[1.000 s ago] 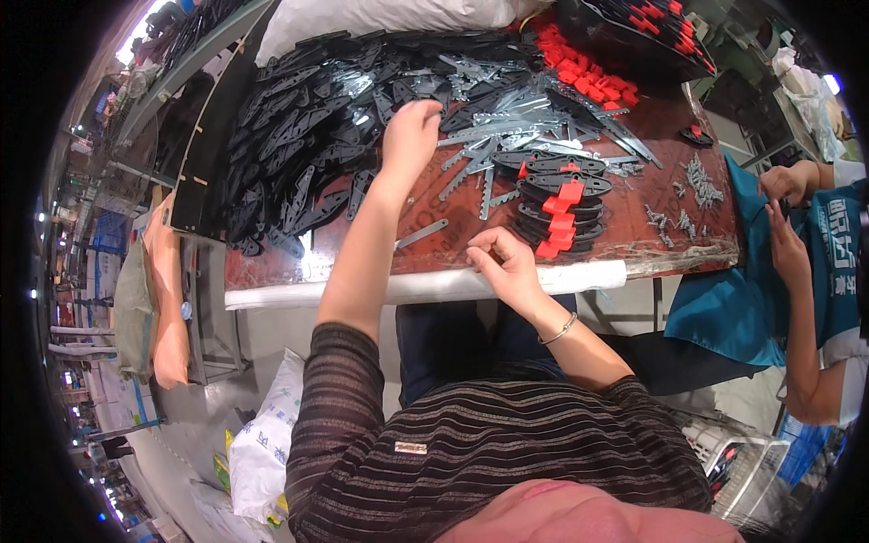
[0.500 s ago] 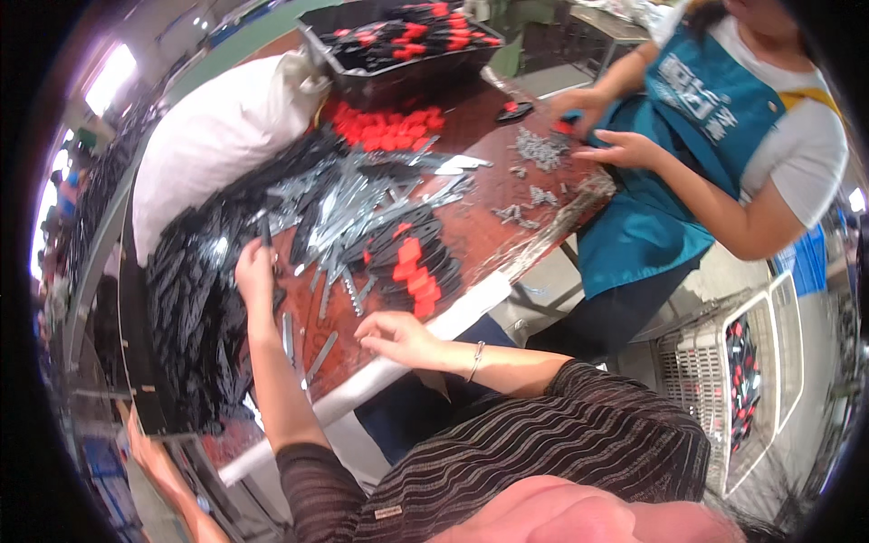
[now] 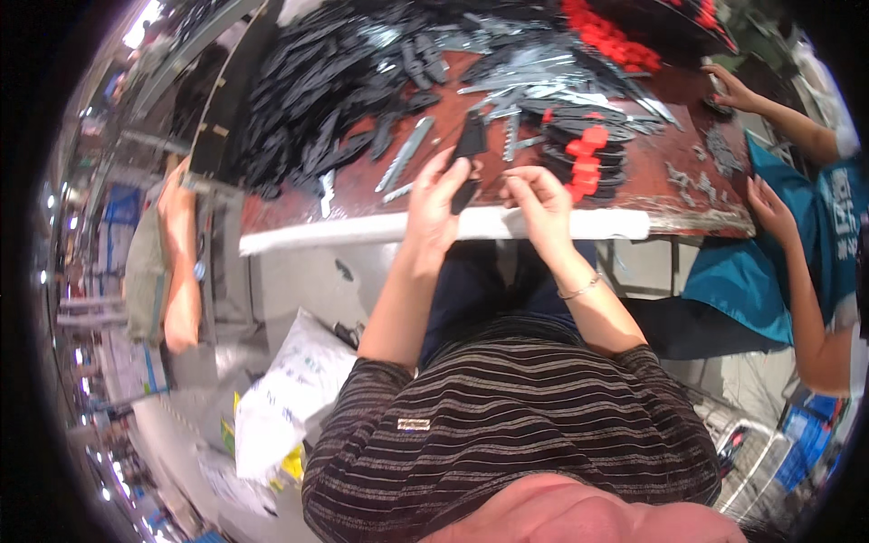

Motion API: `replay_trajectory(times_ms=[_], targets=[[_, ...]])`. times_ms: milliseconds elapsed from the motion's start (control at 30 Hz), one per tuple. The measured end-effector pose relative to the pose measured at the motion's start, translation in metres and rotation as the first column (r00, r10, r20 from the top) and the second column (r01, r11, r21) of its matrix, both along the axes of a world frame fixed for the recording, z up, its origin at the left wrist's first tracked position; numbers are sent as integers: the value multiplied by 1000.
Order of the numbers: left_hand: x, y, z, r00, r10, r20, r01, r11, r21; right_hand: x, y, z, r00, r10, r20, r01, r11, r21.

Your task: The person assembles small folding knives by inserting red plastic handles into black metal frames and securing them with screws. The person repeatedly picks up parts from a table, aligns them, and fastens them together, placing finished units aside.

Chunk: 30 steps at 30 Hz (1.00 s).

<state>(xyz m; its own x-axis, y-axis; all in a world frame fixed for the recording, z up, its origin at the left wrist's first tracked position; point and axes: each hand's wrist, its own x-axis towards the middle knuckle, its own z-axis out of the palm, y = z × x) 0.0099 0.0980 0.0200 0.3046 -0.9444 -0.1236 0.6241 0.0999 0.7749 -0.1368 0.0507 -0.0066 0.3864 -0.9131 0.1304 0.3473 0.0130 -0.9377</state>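
My left hand (image 3: 434, 197) is closed round a long black plastic handle piece (image 3: 472, 138), which points up and away over the table's near edge. Just to its right, my right hand (image 3: 545, 204) has thumb and fingertips drawn together in a pinch; whatever they may hold is too small to make out. Beyond my hands lie loose notched metal strips (image 3: 407, 154). A stack of black pieces with red ends (image 3: 587, 161) sits just past my right hand. Farther left spreads a large heap of black handle pieces (image 3: 317, 100).
Metal strips (image 3: 534, 77) are piled mid-table, with red parts (image 3: 615, 41) behind. Small grey parts (image 3: 720, 149) lie near a co-worker in a teal apron (image 3: 738, 285) at right. White padding (image 3: 326, 233) covers the table's near edge. A white sack (image 3: 294, 389) stands on the floor.
My view has swung left and down toward the table's near edge. My left hand has come back from the black heap with a handle piece, and my hands are now close together.
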Motion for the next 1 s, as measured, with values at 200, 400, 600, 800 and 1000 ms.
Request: replay_trajectory(times_ms=[200,400,600,800,1000], targets=[[-18,13,3,1000,8,31,-6,999,-51,4,14,19,999,2,-49,-8,994,-111],[-28,18,-4,1000,-3,17,4,1000,-30,-1,10,17,980,-46,-193,7,981,-195],[-34,21,5,994,21,108,-16,999,-50,-5,6,18,951,-77,-298,1,969,-247],[-34,16,12,995,57,78,-50,995,-89,-7,6,41,978,-50,-204,3,975,-223],[-33,14,9,995,24,98,-14,995,-102,-12,6,50,931,-71,-358,-62,936,-346]])
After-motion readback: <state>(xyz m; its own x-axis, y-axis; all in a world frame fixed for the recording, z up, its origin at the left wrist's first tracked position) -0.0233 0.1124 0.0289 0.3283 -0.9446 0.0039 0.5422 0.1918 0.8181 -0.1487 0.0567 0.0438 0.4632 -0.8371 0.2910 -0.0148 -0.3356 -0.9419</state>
